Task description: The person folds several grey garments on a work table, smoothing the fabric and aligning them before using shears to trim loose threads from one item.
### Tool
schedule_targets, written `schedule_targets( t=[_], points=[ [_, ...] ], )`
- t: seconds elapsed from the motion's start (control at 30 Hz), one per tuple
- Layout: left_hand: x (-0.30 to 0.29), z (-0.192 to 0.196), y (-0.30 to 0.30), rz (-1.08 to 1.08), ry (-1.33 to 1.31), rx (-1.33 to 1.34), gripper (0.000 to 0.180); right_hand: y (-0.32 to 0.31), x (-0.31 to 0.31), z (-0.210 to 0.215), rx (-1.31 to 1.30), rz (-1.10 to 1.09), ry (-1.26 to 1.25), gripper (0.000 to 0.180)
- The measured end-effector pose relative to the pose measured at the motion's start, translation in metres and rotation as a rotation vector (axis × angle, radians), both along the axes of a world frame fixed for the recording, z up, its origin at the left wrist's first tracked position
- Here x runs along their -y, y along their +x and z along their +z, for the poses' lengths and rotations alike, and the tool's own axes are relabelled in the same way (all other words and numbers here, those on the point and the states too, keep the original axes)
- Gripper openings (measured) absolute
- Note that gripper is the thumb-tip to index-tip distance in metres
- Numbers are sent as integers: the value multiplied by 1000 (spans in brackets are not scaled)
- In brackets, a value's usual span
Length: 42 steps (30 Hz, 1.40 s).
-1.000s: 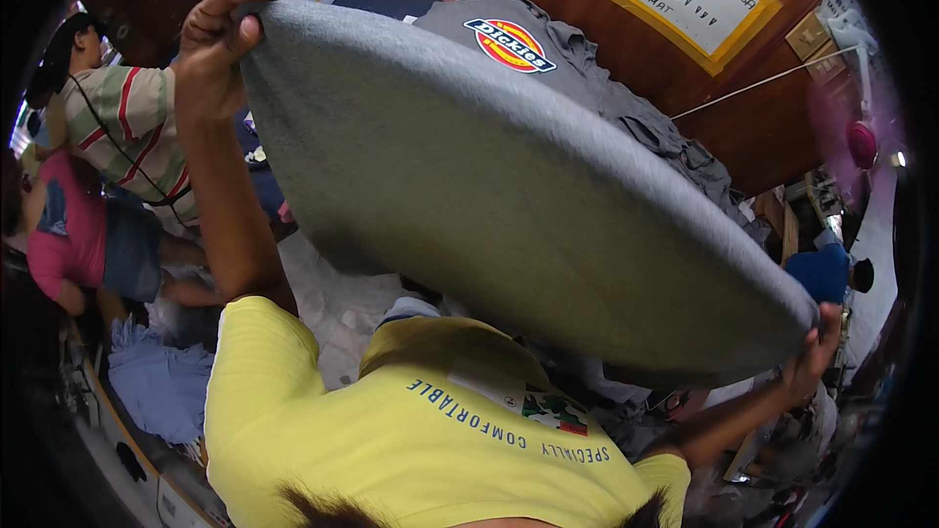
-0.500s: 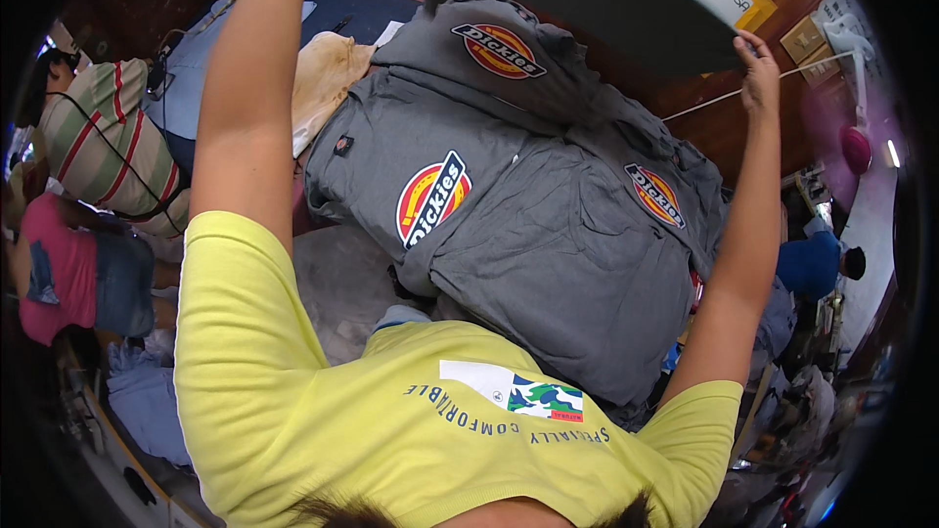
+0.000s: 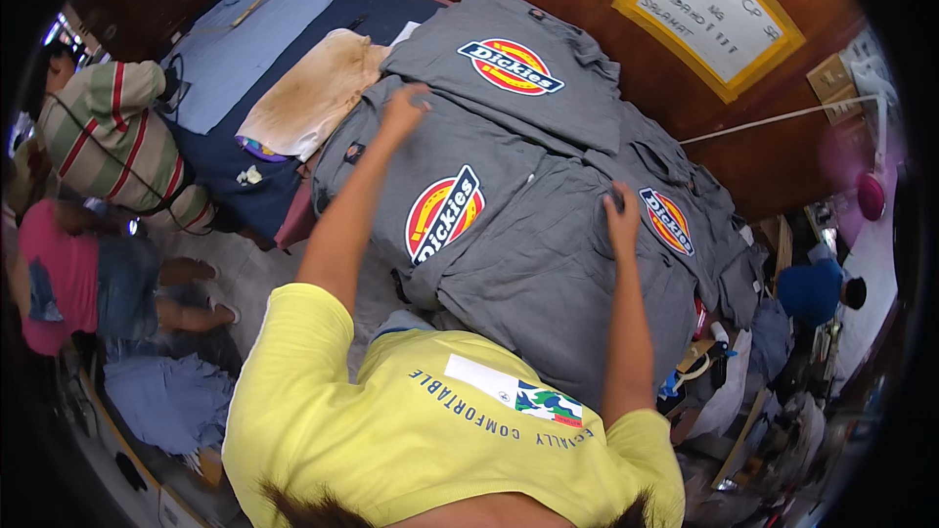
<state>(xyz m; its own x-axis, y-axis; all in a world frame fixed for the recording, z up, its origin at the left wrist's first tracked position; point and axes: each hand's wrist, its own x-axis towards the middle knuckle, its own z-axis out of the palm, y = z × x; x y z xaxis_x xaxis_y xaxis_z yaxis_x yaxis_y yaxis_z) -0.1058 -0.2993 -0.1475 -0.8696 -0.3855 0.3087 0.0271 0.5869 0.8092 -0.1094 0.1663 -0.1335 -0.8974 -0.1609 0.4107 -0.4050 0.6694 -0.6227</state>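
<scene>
Seen from above, a person in a yellow shirt (image 3: 430, 430) leans over a counter piled with grey garments. The nearest, a plain grey garment (image 3: 548, 284), lies spread face down; the right hand (image 3: 620, 220) presses on its far edge, fingers curled, grip unclear. The left hand (image 3: 403, 108) rests loosely closed on a grey logo shirt (image 3: 440, 196) beyond. Farther off lie a stained cream cloth (image 3: 313, 88) and pale blue fabric (image 3: 245, 44), then a brown wooden wall (image 3: 587, 0) with a yellow-framed sign (image 3: 709, 10).
</scene>
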Motion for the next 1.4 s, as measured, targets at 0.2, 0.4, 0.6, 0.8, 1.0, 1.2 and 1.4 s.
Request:
schedule_targets(
  t=[0.2, 0.4, 0.6, 0.8, 1.0, 1.2, 1.4],
  points=[
    [-142, -5, 132, -451, 217, -87, 27, 147, -94, 8, -40, -216, 446, 38],
    [-203, 13, 203, -411, -132, 253, 28, 231, -220, 22, 339, -265, 81, 23],
    [-173, 133, 206, -1143, 348, 303, 24, 271, -145, 169, 264, 302, -115, 26],
    [-161, 297, 271, -2331, 406, -347, 33, 279, -46, 171, 225, 815, -207, 24],
    [-161, 348, 341, -2162, -168, -566, 21, 278, -23, 179, 252, 1050, -290, 23],
    [-173, 356, 367, -1786, -84, -765, 16, 277, -23, 184, 261, 1166, -346, 21],
    [-176, 361, 377, -1638, -51, -808, 16, 279, -22, 188, 254, 1225, -395, 20]
  ],
)
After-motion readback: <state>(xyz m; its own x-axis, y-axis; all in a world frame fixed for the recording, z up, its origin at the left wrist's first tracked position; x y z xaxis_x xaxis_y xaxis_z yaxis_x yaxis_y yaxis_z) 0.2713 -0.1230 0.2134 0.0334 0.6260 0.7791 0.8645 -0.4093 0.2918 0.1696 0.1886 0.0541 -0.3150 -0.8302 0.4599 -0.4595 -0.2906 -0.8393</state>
